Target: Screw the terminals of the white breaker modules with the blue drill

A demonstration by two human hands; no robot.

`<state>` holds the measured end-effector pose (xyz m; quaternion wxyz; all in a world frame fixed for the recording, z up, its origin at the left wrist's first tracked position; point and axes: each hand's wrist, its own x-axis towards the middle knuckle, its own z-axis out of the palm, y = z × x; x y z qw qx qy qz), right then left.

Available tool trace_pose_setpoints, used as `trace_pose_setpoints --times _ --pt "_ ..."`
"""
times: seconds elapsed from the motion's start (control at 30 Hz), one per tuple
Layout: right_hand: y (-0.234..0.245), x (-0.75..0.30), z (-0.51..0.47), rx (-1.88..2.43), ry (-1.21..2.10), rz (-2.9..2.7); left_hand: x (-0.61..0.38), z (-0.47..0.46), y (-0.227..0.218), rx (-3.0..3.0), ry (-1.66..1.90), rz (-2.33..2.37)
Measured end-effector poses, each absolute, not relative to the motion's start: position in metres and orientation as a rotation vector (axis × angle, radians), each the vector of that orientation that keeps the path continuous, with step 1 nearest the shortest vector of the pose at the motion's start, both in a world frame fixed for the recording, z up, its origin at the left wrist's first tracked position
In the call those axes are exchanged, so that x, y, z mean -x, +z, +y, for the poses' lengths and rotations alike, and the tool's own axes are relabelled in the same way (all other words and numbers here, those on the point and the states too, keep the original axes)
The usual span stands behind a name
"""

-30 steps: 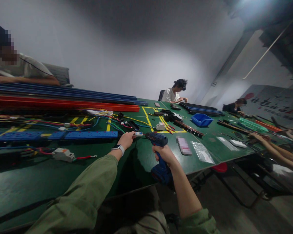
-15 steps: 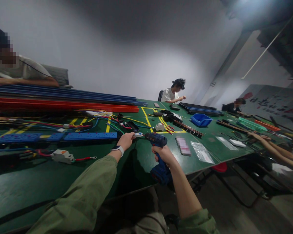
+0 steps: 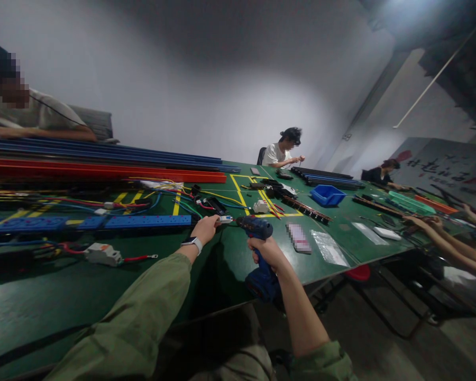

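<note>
My right hand (image 3: 266, 251) is wrapped round the grip of a blue cordless drill (image 3: 257, 227), its nose pointing left. In my left hand (image 3: 204, 230), which wears a watch, the fingers are closed on a small white and blue terminal block (image 3: 225, 219). The drill's tip lies right at the block's right end; whether they touch I cannot tell. Just left of that hand runs a blue socket strip (image 3: 146, 221). A white circuit breaker (image 3: 103, 254) with a red lead lies nearer on the left.
Beyond my hands lie loose wires (image 3: 170, 198) and another white breaker (image 3: 261, 206). Orange-red rails (image 3: 103, 172) stretch across the back left. To the right are a phone (image 3: 299, 237), a plastic bag (image 3: 328, 247) and a blue bin (image 3: 327, 196). Co-workers sit around the green table (image 3: 150, 296).
My hands, the drill and the block stay almost where they were. At the far right, another person's arm has come into view.
</note>
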<state>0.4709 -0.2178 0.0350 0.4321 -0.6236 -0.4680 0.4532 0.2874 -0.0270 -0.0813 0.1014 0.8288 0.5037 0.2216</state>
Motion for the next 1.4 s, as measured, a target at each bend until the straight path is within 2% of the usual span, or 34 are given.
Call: trace_pose_setpoints --times 1.4 --pt "0.0358 -0.4709 -0.2173 1.548 1.127 -1.169 -0.2871 -0.0325 -0.0719 -2.437 0.618 1.485"
